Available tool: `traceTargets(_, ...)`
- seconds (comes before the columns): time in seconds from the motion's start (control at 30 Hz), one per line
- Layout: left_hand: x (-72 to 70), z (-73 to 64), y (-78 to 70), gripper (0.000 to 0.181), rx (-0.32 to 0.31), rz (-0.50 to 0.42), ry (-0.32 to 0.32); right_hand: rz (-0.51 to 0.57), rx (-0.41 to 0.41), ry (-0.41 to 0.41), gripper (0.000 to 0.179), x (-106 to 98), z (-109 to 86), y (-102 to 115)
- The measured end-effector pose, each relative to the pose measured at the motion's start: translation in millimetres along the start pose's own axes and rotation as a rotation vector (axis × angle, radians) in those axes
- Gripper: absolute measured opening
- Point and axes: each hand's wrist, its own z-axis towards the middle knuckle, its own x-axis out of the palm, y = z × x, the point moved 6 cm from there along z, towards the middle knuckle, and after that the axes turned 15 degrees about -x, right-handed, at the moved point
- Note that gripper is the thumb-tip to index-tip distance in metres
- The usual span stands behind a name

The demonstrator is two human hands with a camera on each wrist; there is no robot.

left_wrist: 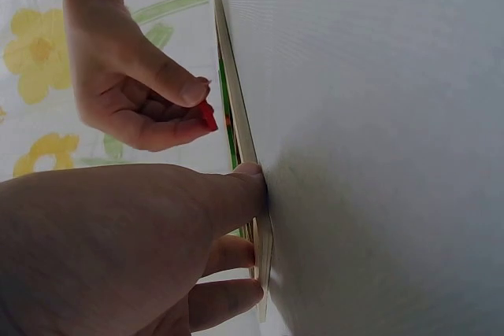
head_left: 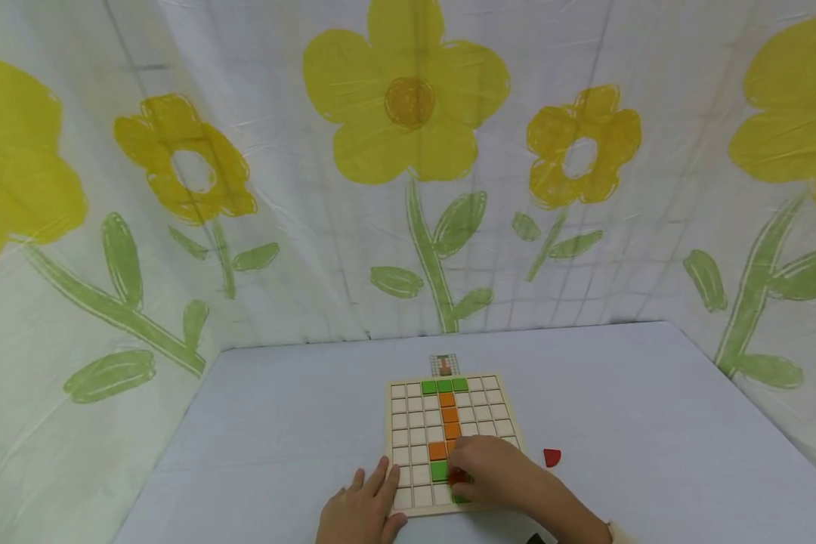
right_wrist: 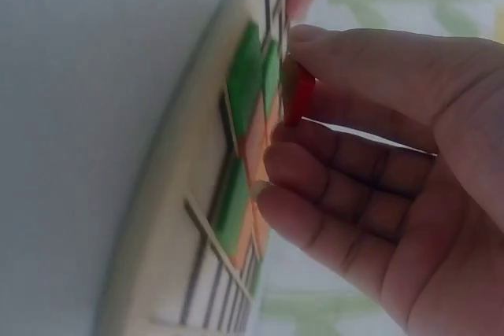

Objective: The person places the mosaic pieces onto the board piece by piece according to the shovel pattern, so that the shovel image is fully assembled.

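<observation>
A square wooden grid board [head_left: 400, 434] lies on the table with white cells, several green tiles [head_left: 445, 386] and a column of orange tiles [head_left: 450, 415]. My left hand [head_left: 360, 508] rests at its front left corner, fingers on the left rim and thumb at the front edge. Over the front right part of the board, my right hand [head_left: 493, 470] pinches a small red piece [right_wrist: 302, 96] between thumb and fingers. The red piece [left_wrist: 208, 115] is held just above the tiles, and its full shape is hidden by the fingers.
A red quarter-round piece [head_left: 552, 457] lies on the table right of the board. Behind the board is a small card [head_left: 444, 365] printed with a grid pattern. A dark object [head_left: 536, 539] shows at the bottom edge. A flowered curtain [head_left: 408, 227] hangs behind the table.
</observation>
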Motion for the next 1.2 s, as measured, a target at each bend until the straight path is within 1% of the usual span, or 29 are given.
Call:
traceTargets(0.17, -0.7, -0.3, 0.3, 0.064, -0.020, -0.008, 0.016, -0.022, -0.047, 0.021, 0.020, 11.8, 7.2, 13.3)
traceTargets(0.3, -1.6, -0.4, 0.2, 0.064, -0.015, -0.004, 0.003, -0.055, -0.054, 0.026, 0.020, 19.7, 10.8, 17.4)
traceTargets(0.4, -1.7, -0.3, -0.3, 0.063, -0.017, 0.002, 0.001, -0.079, -0.061, 0.007, 0.019, 21.7, 11.6, 20.7)
traceTargets(0.5, -2.1, -0.2, -0.3, 0.064, -0.030, 0.003, 0.017, -0.089, -0.073, -0.020, 0.018, 21.3, 11.4, 22.8)
traceTargets(0.63, -1.3, -0.5, 0.2, 0.064, -0.023, -0.009, 0.014, -0.099, -0.082, -0.053, 0.020, 20.7, 11.4, 23.4)
traceTargets(0.77, -1.1, -0.8, 0.8, 0.064, -0.012, -0.017, 0.004, -0.093, -0.082, -0.072, 0.022, 19.4, 10.6, 23.6)
traceTargets(1.0, 1.0, 0.7, 0.8, 0.064, -0.013, -0.009, 0.030, 0.016, -0.086, -0.036, 0.020, 13.2, 4.8, 22.6)
traceTargets(1.2, 2.3, 0.8, 1.5, 0.064, -0.011, -0.014, 0.038, -0.006, -0.069, -0.061, 0.018, 12.8, 5.5, 21.3)
